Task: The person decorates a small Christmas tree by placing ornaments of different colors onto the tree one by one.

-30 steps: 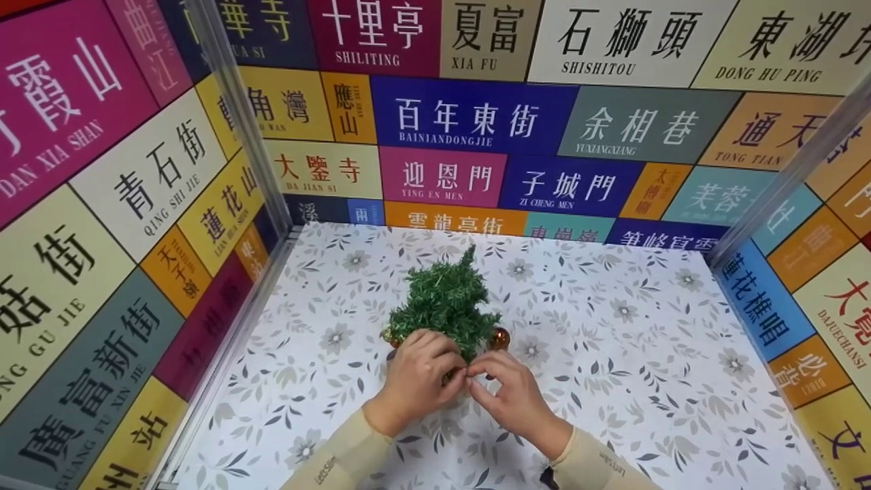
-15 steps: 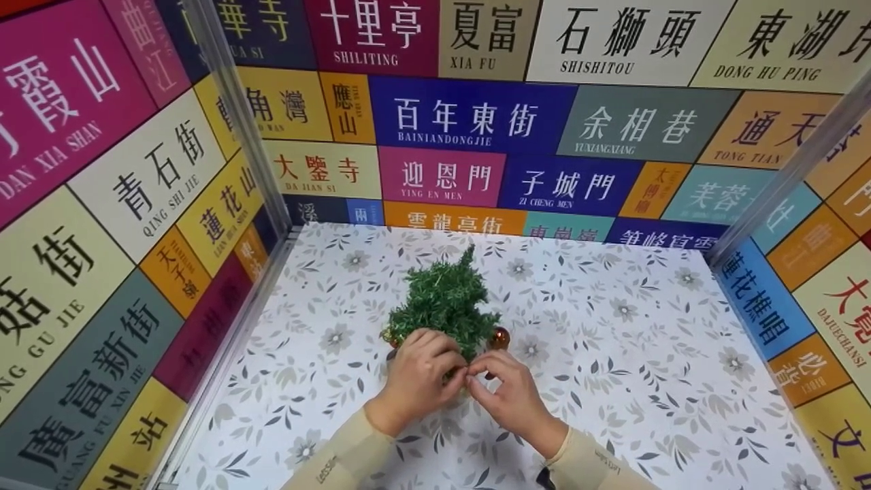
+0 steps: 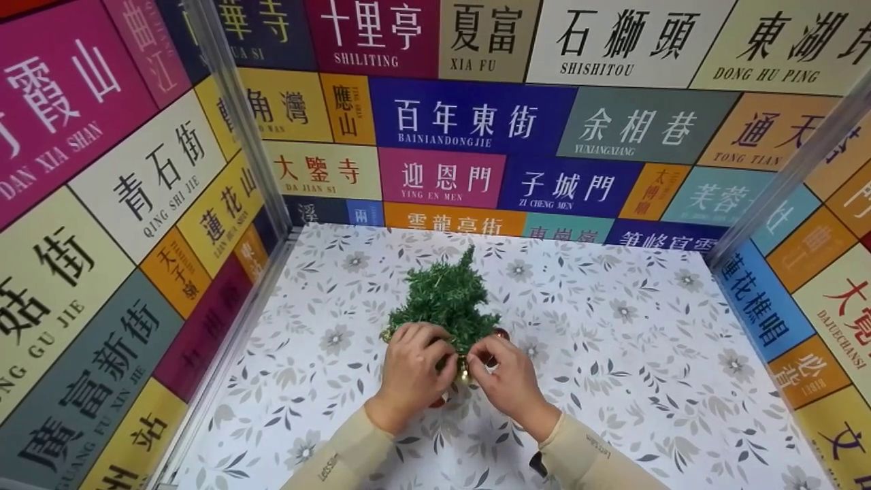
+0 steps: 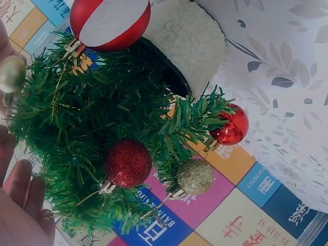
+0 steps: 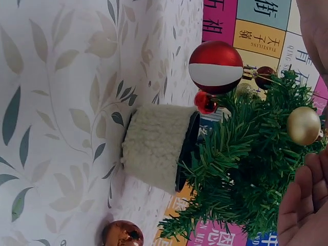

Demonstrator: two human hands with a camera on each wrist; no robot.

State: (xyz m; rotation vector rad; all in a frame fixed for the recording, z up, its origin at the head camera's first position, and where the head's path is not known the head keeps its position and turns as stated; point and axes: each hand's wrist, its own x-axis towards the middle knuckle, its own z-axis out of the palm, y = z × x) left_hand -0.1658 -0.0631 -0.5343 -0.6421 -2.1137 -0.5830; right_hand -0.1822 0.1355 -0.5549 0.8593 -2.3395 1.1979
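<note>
A small artificial Christmas tree (image 3: 442, 292) stands on the table in front of me, its base wrapped in cream fleece (image 5: 156, 146). My left hand (image 3: 416, 371) and right hand (image 3: 510, 384) meet low at its near side. Between them hangs a shiny gold bauble (image 3: 465, 371), also close to the branches in the right wrist view. Thumbs and forefingers of both hands curl in at the bauble's cap, where the thread is hidden. The other left fingers (image 4: 20, 184) and right fingers (image 5: 305, 200) are loosely bent.
On the tree hang a red-and-white bauble (image 4: 110, 23), a red glitter bauble (image 4: 128, 163), a gold glitter one (image 4: 196, 176) and a shiny red one (image 4: 233, 124). A copper bauble (image 5: 123, 234) is near the base. Sign-patterned panels (image 3: 469, 112) enclose the floral tabletop (image 3: 612, 381).
My hands have drawn slightly apart, and the gold bauble now shows between them. The right hand covers more of the bauble behind it. A bit of red shows below the left hand.
</note>
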